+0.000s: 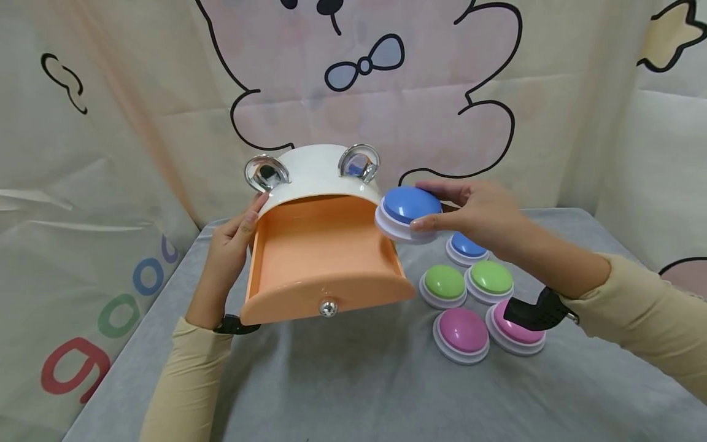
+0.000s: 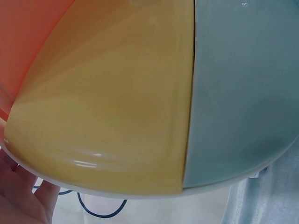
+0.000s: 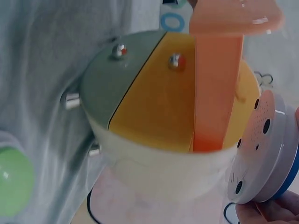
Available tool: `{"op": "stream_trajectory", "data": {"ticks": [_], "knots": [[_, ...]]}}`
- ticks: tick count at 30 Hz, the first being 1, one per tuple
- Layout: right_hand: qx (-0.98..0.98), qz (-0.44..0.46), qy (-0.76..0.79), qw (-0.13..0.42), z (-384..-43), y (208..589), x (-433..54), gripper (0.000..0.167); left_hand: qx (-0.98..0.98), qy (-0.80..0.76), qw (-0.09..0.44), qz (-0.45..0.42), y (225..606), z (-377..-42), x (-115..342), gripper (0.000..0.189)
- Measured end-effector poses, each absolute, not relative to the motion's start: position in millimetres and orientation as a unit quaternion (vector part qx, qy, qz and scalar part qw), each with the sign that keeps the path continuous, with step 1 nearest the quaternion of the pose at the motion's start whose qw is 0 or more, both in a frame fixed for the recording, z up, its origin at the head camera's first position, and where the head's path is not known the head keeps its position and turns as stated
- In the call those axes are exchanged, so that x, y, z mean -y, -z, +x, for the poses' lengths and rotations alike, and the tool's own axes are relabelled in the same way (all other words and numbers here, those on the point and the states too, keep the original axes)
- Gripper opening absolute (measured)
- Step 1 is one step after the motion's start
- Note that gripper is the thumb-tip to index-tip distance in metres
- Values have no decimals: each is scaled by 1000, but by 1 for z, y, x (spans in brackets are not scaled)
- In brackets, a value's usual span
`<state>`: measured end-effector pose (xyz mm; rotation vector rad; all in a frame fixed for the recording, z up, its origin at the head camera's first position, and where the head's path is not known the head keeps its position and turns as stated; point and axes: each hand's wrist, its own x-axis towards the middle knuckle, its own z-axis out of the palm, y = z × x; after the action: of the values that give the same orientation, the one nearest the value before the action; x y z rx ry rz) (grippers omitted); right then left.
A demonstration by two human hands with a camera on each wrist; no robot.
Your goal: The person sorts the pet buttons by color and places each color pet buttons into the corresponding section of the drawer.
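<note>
A round white drawer box is held up off the table, tilted, with its orange drawer pulled out and a silver knob on the drawer's front. My left hand grips the box by its left side. My right hand pinches a blue push button with a white base, just right of the drawer and above the table. The right wrist view shows dark round spots on that button's white underside. Below the orange drawer are a yellow drawer front and a grey-green drawer front.
Several more push buttons stand on the grey cloth-covered table at the right: blue, green and pink among them. Two silver rings stick up from the box's top. Printed fabric hangs behind and at the sides.
</note>
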<state>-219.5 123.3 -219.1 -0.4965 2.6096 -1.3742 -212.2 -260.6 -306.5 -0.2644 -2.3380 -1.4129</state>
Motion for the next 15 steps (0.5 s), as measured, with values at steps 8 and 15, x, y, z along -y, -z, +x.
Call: {"op": "stream_trajectory", "data": {"ticks": [8, 15], "knots": [[-839, -198, 499, 87, -210, 216, -94, 70, 832, 510, 196, -97, 306, -212, 259, 43], [-832, -216, 503, 96, -208, 218, -69, 68, 824, 521, 197, -106, 304, -211, 260, 42]]}}
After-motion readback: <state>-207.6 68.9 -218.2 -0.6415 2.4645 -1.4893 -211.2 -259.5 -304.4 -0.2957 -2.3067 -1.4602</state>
